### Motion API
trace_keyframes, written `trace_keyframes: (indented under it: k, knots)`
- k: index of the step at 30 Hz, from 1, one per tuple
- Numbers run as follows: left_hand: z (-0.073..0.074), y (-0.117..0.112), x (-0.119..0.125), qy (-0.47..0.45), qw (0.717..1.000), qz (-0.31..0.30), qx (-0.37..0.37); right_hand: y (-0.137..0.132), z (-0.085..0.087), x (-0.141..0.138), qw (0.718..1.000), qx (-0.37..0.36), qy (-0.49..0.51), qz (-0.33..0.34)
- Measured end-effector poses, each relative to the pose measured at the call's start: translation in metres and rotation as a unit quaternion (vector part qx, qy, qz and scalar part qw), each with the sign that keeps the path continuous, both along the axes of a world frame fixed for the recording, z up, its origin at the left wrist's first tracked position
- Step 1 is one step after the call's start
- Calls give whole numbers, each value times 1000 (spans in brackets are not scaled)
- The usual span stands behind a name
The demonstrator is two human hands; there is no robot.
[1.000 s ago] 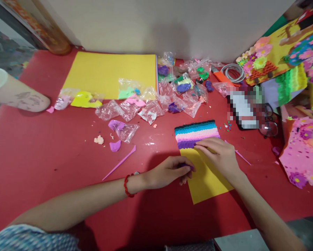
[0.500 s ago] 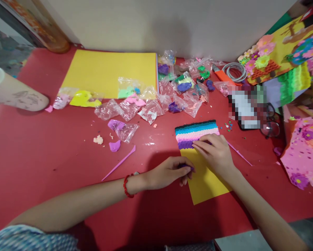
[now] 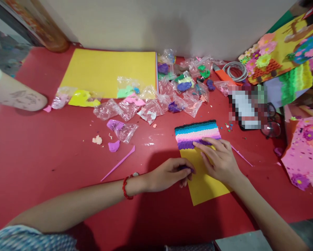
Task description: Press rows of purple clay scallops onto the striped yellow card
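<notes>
A yellow card (image 3: 202,191) lies at a slant on the table, its upper part covered by scalloped clay rows (image 3: 195,131) in black, blue, white and pink. The lowest is a purple clay row (image 3: 184,144). My right hand (image 3: 222,161) rests over the card's right side, fingers stretched out and thumb apart, a fingertip touching the purple row. At the card's left edge, my left hand (image 3: 166,174) is closed round a lump of purple clay (image 3: 189,169), mostly hidden by the fingers. A red braided bracelet (image 3: 125,188) circles the left wrist.
Pink sculpting tools (image 3: 119,162) lie on both sides of the card. Several clay bags (image 3: 148,111) spread along the back beside yellow sheets (image 3: 106,68). A cup (image 3: 17,92) stands left; a phone (image 3: 246,111), glasses (image 3: 273,128) and flower-decorated crafts (image 3: 303,153) are right.
My right hand's fingers have spread and stretched out from a pinch at the purple row, and the hand has shifted slightly right. My left hand has stayed in place with the purple clay.
</notes>
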State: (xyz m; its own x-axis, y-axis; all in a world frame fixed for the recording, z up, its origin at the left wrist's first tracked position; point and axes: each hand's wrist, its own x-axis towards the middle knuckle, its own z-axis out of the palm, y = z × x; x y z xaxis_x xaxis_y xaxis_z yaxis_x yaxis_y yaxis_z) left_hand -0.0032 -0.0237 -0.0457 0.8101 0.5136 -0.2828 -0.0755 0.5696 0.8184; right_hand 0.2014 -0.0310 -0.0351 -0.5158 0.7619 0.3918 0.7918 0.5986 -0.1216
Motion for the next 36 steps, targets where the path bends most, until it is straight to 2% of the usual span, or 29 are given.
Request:
trace_keyframes:
  k: [5,10,13,18,21,25,29,32,34,36]
  knots:
    - [1,1,1,7,1000,14,-8,-5,-3,-2,1000,2,0,-4]
    - [-2,-1,3,-11,997,60,-54,-9,-2,-4,1000,3,-9,-24]
    - [-4,-2,5,-16,995,78,-55,-9,0,-2,1000,5,-9,-20]
    - [-5,-1,5,-23,996,72,-41,-16,12,-5,994,28,107,-22]
    - [-6,0,4,-29,997,62,-30,-27,16,-14,986,-18,163,-26]
    - [-7,0,2,-50,997,54,-11,-36,11,-27,977,-84,197,-12]
    - [-8,1,1,-57,998,33,4,-36,6,-32,963,-109,241,-44]
    - [-7,1,2,-60,998,27,12,-36,10,-33,963,-110,243,-44]
    - [-5,1,2,-58,998,24,22,-37,14,-32,960,-114,247,-67]
    - [-3,-1,1,-39,998,20,43,-38,18,-29,942,-133,282,-124]
